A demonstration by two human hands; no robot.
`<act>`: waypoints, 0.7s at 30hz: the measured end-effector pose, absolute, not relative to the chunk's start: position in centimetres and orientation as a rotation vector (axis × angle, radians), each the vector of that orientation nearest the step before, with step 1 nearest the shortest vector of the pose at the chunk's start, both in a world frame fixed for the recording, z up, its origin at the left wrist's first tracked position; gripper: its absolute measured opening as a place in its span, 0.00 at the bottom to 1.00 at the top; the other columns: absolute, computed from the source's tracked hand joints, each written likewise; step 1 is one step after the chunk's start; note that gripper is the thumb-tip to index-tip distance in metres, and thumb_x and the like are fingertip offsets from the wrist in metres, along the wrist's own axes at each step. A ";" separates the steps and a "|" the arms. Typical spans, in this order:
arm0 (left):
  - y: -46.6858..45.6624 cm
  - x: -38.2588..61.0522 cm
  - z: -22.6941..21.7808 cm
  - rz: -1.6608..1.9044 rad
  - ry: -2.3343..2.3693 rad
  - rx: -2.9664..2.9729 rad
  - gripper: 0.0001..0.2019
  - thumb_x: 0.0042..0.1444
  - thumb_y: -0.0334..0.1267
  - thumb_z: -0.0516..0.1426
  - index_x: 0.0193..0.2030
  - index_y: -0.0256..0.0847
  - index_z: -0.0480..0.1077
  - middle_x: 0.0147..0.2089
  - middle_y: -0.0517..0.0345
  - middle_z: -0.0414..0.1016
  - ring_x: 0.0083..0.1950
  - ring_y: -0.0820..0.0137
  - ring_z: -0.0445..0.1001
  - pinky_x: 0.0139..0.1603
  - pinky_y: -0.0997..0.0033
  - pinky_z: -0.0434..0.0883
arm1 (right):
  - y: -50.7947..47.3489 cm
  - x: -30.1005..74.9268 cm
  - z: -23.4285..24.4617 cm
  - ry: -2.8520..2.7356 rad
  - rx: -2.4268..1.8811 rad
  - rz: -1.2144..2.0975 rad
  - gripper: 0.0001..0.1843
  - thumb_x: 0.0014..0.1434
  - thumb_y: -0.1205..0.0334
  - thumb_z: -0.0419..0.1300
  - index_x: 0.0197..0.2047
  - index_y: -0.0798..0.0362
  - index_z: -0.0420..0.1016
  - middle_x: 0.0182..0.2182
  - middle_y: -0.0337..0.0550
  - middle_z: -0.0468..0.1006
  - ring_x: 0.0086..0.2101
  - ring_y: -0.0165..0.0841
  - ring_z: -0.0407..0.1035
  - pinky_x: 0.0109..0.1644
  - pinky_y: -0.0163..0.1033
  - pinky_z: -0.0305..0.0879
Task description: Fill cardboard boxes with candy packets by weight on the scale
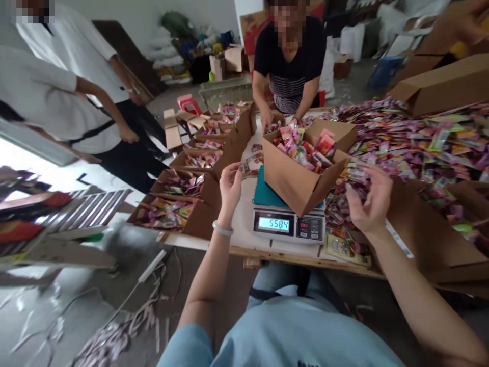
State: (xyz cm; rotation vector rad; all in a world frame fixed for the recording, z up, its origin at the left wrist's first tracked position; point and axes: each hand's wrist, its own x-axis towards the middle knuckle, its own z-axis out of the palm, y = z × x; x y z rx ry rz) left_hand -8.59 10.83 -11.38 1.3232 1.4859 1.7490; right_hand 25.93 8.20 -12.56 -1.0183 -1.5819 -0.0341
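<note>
A brown cardboard box (294, 181) full of colourful sachets sits on a digital scale (289, 224) whose display reads 5584. My left hand (230, 187) is raised to the left of the box, fingers curled around a few small sachets (250, 167). My right hand (370, 196) hovers to the right of the box over a heap of sachets (412, 142), fingers spread and loosely bent, holding nothing I can see. A pale bangle (222, 229) circles my left wrist.
A row of open cardboard boxes (191, 183) with sachets runs along the left of the table. A person in a dark top (290, 56) works across the table. Two people in white shirts (64, 86) stand at left. Flat cartons (443, 84) lie at right.
</note>
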 end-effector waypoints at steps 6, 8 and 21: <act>11.8 -9.3 -14.0 1.747 1.445 1.401 0.11 0.66 0.43 0.62 0.50 0.41 0.77 0.54 0.49 0.80 0.53 0.64 0.80 0.51 0.70 0.77 | 8.6 29.3 -19.4 -1.444 -0.961 0.071 0.30 0.61 0.46 0.65 0.63 0.46 0.68 0.59 0.59 0.71 0.63 0.46 0.70 0.69 0.58 0.68; 12.2 -9.6 -14.8 1.752 1.429 1.441 0.12 0.65 0.46 0.63 0.50 0.43 0.77 0.53 0.50 0.79 0.52 0.65 0.80 0.49 0.70 0.77 | 8.8 30.0 -21.0 -1.431 -0.998 0.120 0.32 0.59 0.46 0.66 0.63 0.48 0.67 0.59 0.57 0.71 0.63 0.47 0.71 0.70 0.61 0.67; 13.6 -9.8 -16.2 1.794 1.415 1.476 0.17 0.64 0.52 0.63 0.52 0.44 0.77 0.54 0.49 0.80 0.53 0.64 0.80 0.49 0.69 0.78 | 12.7 31.6 -22.4 -1.304 -0.999 0.076 0.28 0.60 0.48 0.68 0.58 0.51 0.68 0.52 0.61 0.76 0.53 0.43 0.78 0.59 0.52 0.75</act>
